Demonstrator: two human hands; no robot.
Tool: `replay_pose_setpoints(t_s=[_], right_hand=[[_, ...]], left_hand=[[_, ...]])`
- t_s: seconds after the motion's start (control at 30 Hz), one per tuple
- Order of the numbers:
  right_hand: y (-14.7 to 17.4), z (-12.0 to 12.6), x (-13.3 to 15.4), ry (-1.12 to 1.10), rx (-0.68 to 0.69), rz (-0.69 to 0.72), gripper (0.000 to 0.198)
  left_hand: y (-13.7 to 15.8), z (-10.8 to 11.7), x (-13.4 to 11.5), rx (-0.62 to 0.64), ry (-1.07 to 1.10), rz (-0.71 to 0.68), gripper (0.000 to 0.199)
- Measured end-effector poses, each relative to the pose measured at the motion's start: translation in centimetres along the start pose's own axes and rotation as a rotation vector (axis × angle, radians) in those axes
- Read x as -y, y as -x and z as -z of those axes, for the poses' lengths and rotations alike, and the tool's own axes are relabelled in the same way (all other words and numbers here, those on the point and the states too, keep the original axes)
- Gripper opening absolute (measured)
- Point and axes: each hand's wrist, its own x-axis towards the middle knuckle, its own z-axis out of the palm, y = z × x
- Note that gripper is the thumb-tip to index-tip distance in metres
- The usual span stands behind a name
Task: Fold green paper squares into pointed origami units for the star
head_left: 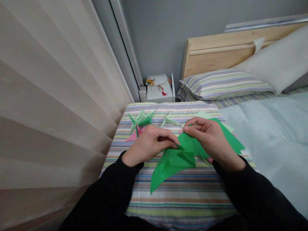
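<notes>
While both hands, left hand [152, 141] and right hand [208, 136], have thumb and fingers pinched on the partly folded green paper [172, 165], it sits mid-table over a striped cloth [183, 200]. Folded paper pieces [144, 120] are on the far left, loose green paper sheets [229, 136] over right. Room-wise: pleated curtain [60, 96] left, white nightstand [153, 95] far back, wooden headboard [211, 48], striped pillow [228, 84] and pale blue bedding [271, 128] right. Stuff on the nightstand's too small to read.
</notes>
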Motion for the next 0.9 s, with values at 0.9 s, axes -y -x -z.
replay_pose_setpoints(t_s=[0.9], right_hand=[[0.45,0.18,0.49,0.001,0.268,0.053,0.046]], left_hand=[[0.26,0.63,-0.24,0.050,-0.189,-0.063,0.017]])
